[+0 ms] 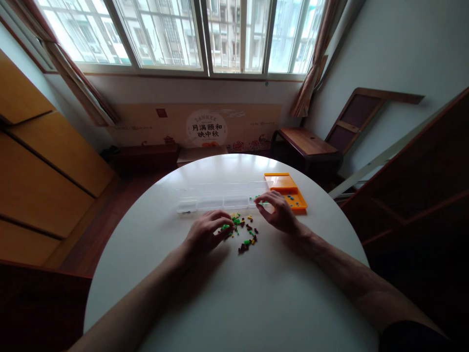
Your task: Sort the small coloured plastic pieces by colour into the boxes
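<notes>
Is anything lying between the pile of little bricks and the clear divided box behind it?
Nothing visible does. The scattered small green, yellow and dark bricks lie just in front of the clear plastic divided box, with bare white round table between them. The right hand is at the box's right end.

Round white table [256, 293] fills lower frame; centre: scattered small coloured pieces [244, 230], clear compartment box [220, 200]; orange tray [287, 190] right of it.

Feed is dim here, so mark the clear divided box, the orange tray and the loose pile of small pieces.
clear divided box [210, 202], head view, a middle compartment
orange tray [283, 183], head view, its raised back half
pile of small pieces [246, 233], head view, its middle
</notes>
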The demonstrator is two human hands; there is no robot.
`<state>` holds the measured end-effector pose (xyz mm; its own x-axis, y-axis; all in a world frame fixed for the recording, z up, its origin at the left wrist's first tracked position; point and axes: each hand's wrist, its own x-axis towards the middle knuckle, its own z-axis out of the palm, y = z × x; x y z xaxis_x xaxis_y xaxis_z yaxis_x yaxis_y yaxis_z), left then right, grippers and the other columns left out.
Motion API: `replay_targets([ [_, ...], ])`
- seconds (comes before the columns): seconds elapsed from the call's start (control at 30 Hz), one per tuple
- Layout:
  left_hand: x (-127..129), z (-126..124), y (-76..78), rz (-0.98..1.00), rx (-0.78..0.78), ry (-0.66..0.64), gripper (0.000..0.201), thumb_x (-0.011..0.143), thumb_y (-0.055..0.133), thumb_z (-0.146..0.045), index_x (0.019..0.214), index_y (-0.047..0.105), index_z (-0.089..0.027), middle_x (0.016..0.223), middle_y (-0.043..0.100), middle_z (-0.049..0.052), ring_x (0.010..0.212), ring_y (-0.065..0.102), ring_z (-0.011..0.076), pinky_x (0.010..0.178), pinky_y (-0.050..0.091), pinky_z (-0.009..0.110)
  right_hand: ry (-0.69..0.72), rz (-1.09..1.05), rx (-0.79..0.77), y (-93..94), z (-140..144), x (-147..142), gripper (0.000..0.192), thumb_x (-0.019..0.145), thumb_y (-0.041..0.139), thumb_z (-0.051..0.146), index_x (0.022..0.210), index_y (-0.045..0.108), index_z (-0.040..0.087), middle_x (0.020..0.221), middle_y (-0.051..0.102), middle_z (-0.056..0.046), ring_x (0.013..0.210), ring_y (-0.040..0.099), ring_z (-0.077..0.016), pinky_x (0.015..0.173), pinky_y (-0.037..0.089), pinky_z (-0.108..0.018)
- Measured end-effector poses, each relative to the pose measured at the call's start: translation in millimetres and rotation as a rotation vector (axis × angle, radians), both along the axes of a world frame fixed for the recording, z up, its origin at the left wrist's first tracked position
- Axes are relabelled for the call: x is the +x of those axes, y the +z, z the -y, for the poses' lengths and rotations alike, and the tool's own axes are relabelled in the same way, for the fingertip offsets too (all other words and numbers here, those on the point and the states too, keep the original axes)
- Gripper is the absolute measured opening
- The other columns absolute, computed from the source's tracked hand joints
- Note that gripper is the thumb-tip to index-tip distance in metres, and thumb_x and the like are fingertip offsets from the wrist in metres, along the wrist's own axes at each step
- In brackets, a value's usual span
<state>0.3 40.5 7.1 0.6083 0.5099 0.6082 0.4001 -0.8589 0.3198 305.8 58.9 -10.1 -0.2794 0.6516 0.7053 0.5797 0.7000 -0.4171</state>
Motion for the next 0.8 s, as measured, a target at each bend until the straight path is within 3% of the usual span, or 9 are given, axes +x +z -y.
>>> replay_targets([
  [0.17,8.0,1.1,-1.5,0.134,-0.136,-0.032,0.015,0.106,0.073,-0.033,0.100,0.079,-0.021,0.100,0.079,0.009,0.088,0.076,0.0184,0.081,0.061,0.030,0.284,0.197,0.058,11.9,13.2,-13.9,0.015,0.103,0.075,0.025,0.118,0.073,0.027,0.109,0.082,-0.004,0.101,0.073,-0.0237,0.098,0.058,-0.042],
  [0.3,14.1,2.0,-5.9,0.191,-0.216,-0.065,0.014,0.104,0.076,-0.032,0.099,0.078,-0.019,0.095,0.079,0.009,0.084,0.075,0.0179,0.079,0.062,0.029,0.376,0.250,0.076,11.6,15.7,-20.4,0.017,0.104,0.077,0.031,0.120,0.072,0.026,0.110,0.082,-0.004,0.100,0.074,-0.0217,0.101,0.057,-0.041],
  [0.5,17.0,3.4,-6.6,0.174,-0.237,-0.108,0.014,0.104,0.076,-0.031,0.102,0.080,-0.018,0.097,0.081,0.009,0.084,0.076,0.0174,0.078,0.062,0.028,0.398,0.276,0.100,3.8,12.6,-20.4,0.007,0.107,0.073,0.029,0.114,0.075,0.029,0.111,0.083,-0.001,0.098,0.075,-0.0199,0.105,0.057,-0.042],
  [0.67,17.2,3.2,-5.8,0.174,-0.213,-0.102,0.013,0.105,0.074,-0.030,0.102,0.080,-0.019,0.097,0.081,0.009,0.086,0.077,0.0182,0.080,0.063,0.030,0.383,0.284,0.052,10.5,16.6,-18.9,0.007,0.107,0.070,0.028,0.109,0.076,0.031,0.109,0.083,0.000,0.097,0.075,-0.0198,0.106,0.057,-0.043],
  [0.8,12.0,2.7,-4.7,0.107,-0.164,-0.058,0.012,0.105,0.073,-0.029,0.098,0.079,-0.021,0.095,0.081,0.007,0.087,0.076,0.0183,0.083,0.062,0.032,0.229,0.220,0.047,14.6,14.6,-13.1,0.007,0.106,0.070,0.028,0.101,0.076,0.029,0.103,0.082,-0.002,0.097,0.073,-0.0224,0.099,0.057,-0.043],
])
